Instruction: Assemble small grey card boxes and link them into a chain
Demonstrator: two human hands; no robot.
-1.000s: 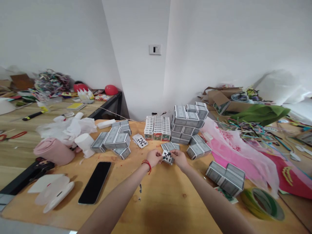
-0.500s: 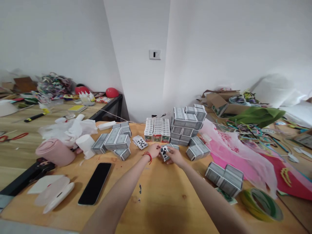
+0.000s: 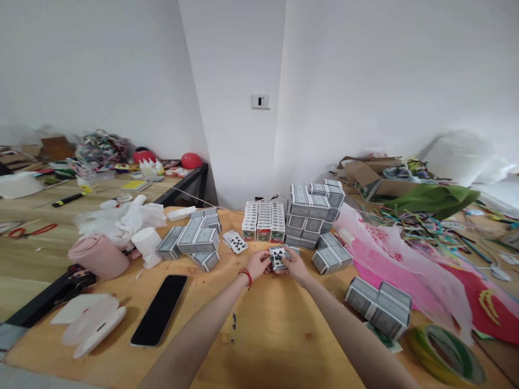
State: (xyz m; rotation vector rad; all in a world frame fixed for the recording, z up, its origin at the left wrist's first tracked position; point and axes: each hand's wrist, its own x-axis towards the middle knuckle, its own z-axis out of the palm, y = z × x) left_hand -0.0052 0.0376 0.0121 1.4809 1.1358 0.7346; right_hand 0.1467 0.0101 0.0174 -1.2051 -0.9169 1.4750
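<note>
Between my two hands is a small stack of playing cards (image 3: 277,254), with a club card face up on top. My right hand (image 3: 295,266) grips the stack from the right, its thumb over the face. At the left edge my left hand (image 3: 258,265), a red cord on its wrist, pinches the cards; its fingertips are partly hidden. Loose playing cards (image 3: 235,241) lie fanned beyond my left hand. Straight behind the hands stand rows of small card boxes (image 3: 264,222). A flat grey piece shows partly behind my right hand.
Grey block structures made of cards stand at the left (image 3: 197,235), at the back right (image 3: 310,213) and at the near right (image 3: 379,305). A phone (image 3: 159,310), a pink roll (image 3: 98,255) and a tape roll (image 3: 446,354) lie around the wooden table (image 3: 267,346).
The card stack has turned and now faces me more squarely. My left hand has come in closer to its left edge. The whole view has shifted slightly downward.
</note>
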